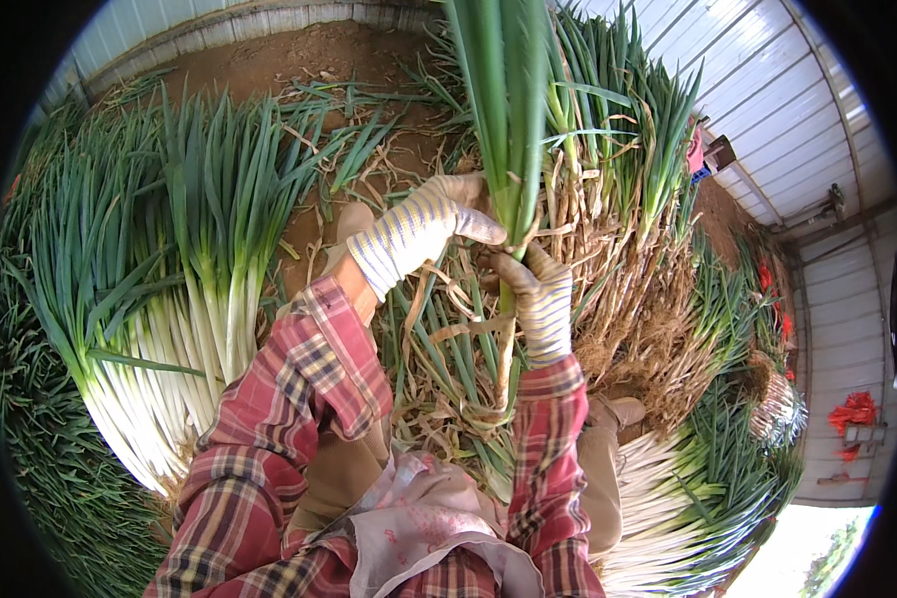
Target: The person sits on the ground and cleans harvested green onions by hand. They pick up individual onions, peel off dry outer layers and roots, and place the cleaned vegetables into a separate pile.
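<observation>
A single green onion stalk stands upright between my hands, its green leaves running past the top of the view. My left hand, in a striped knit glove, grips it where the leaves begin to part, thumb across the front. Just below, my right hand in a matching glove pinches the stalk and its dry outer skin. Brown, dried sheath hangs along the lower stalk towards the floor. Some fingertips are hidden behind the leaves.
Cleaned green onions with white stems lie at the left, and more at the lower right. Unpeeled onions with dry roots are heaped at the right. Peeled leaf scraps cover the ground between my legs. A corrugated metal wall borders the right.
</observation>
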The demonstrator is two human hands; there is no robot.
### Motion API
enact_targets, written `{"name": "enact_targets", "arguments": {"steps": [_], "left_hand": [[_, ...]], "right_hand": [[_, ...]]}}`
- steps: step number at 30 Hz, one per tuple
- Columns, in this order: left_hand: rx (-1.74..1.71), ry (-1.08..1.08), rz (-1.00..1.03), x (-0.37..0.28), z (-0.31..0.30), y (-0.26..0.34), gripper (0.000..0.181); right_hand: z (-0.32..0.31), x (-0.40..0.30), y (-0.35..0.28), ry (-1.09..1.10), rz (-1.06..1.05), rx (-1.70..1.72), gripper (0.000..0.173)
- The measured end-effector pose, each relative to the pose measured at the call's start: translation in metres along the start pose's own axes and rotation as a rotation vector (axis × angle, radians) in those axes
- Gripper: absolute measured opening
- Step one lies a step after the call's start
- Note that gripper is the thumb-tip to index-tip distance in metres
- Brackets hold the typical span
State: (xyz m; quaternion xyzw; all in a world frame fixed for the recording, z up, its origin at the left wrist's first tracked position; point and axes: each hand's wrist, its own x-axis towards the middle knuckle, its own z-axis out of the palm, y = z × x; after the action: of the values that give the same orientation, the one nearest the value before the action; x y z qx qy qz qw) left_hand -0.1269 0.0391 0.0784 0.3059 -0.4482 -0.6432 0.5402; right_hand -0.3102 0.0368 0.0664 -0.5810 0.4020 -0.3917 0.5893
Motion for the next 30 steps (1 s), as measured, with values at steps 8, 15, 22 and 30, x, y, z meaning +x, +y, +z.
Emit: {"name": "enact_targets", "arguments": {"steps": [8,15,22,30], "left_hand": [[0.004,0.182,0.004,-0.002,0.021,0.003,0.034],[0.031,0.317,-0.003,-0.009,0.012,0.011,0.031],[-0.049,0.414,-0.138,-0.017,0.016,0.003,0.022],[-0.072,0.442,-0.118,-0.013,0.012,-0.008,0.026]], "right_hand": [[0.018,0.001,-0.009,0.154,-0.145,0.072,0.027],[0.044,0.000,-0.010,0.189,-0.289,-0.171,0.022],[0.068,-0.014,0.026,0.417,-0.237,-0.180,0.035],[0.064,-0.025,0.029,0.443,-0.193,0.027,0.029]]}}
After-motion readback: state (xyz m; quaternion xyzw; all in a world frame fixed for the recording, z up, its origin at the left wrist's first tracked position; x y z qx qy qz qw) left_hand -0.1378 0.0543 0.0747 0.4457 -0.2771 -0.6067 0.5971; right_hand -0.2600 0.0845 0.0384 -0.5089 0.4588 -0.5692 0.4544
